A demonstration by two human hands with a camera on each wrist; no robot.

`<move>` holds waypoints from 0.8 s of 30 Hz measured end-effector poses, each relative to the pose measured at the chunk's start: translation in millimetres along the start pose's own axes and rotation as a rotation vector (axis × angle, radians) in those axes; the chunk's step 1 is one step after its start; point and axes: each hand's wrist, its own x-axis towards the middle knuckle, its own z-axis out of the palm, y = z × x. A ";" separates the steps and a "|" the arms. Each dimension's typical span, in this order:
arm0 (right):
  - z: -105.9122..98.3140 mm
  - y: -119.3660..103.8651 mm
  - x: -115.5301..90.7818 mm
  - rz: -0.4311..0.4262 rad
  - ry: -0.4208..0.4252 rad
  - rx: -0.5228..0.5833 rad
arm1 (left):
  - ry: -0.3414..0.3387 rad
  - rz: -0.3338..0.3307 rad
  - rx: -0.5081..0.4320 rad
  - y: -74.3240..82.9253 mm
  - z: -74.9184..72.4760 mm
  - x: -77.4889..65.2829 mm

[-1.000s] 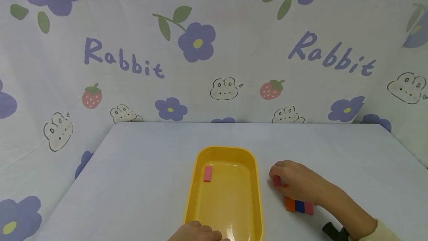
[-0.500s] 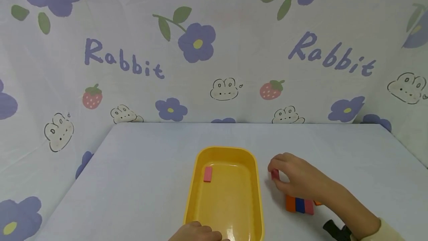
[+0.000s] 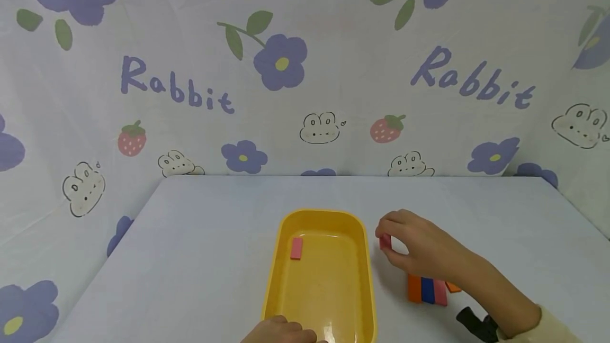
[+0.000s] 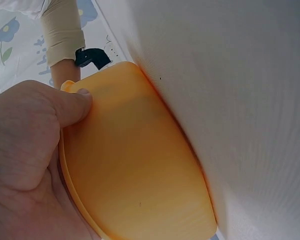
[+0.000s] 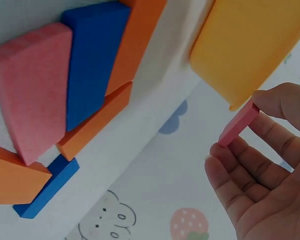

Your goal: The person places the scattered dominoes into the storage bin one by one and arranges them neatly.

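"Pinching something, is it, that right hand (image 3: 426,245)?"

"Yes. The grip is clamped on a pink block (image 5: 238,122), thumb at one end and fingertips at the other. It's held in the air, just outside the right wall of the yellow tray (image 3: 370,279) and short of its rim."

"And the left hand (image 4: 27,137)?"

"Curled over the tray's near edge, its thumb pressed on the outer wall. The left wrist view doesn't show where its other fingers end."

"How far along would you call it?"

"Early, I'd judge. One pink piece (image 3: 296,248) lies in the tray, toward the far left; a second is in the grip. The others lie outside, on the bench (image 3: 205,247): an orange block (image 3: 414,289), a blue block (image 3: 428,290) and another pink block (image 3: 440,293), side by side in a row."

"Only those three?"

"No, a further orange piece (image 3: 453,287) shows past the row, and the right wrist view has more orange and blue close by. They overlap, so I won't swear to a count."

"What's the held one like?"

"Small, flat and oblong, plain matte pink with square-cut edges. From the wrist you mostly see a narrow side, tilted; it looks light and easy to carry."
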 end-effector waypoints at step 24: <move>-18.4 -13.2 23.5 -0.047 0.013 -0.010 | -0.008 0.006 0.000 1.3 -4.9 2.7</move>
